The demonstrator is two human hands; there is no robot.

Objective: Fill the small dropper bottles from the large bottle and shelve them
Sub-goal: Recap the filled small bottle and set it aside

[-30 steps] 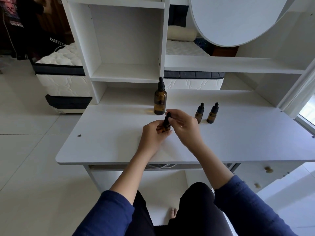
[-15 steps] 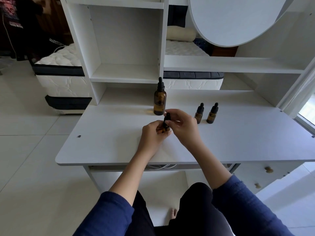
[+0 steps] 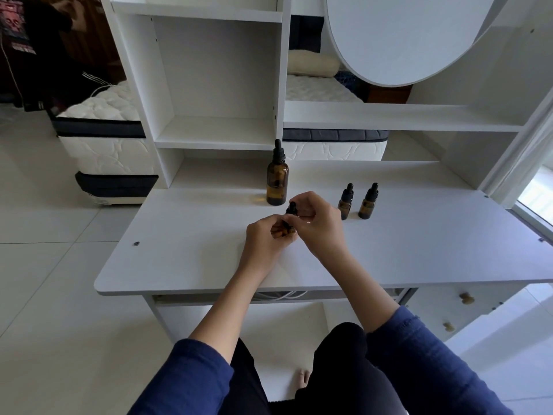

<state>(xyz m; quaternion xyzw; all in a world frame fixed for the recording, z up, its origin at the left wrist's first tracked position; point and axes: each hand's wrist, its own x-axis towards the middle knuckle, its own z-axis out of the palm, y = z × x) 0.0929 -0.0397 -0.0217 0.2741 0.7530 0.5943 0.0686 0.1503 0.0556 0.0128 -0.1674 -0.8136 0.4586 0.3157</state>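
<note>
Two forearms in blue sleeves (image 3: 191,372) reach from the near edge over the white desk (image 3: 185,265); the left hand (image 3: 261,239) has its fingers curled round the amber body of a small dropper bottle (image 3: 288,230), upright over the middle of the desktop; the right hand (image 3: 321,226) pinches that bottle's black dropper cap (image 3: 292,208) between thumb and fingertips; whether the cap is screwed tight I cannot tell. Just behind the hands stands the large bottle (image 3: 277,187), capped and upright; to its right, near the right hand, a second small bottle (image 3: 345,205) and a third small bottle (image 3: 368,203) stand side by side, both capped. Farther back the shelf compartment (image 3: 215,136) sits above the desk; a mattress (image 3: 104,145) lies beyond.
</note>
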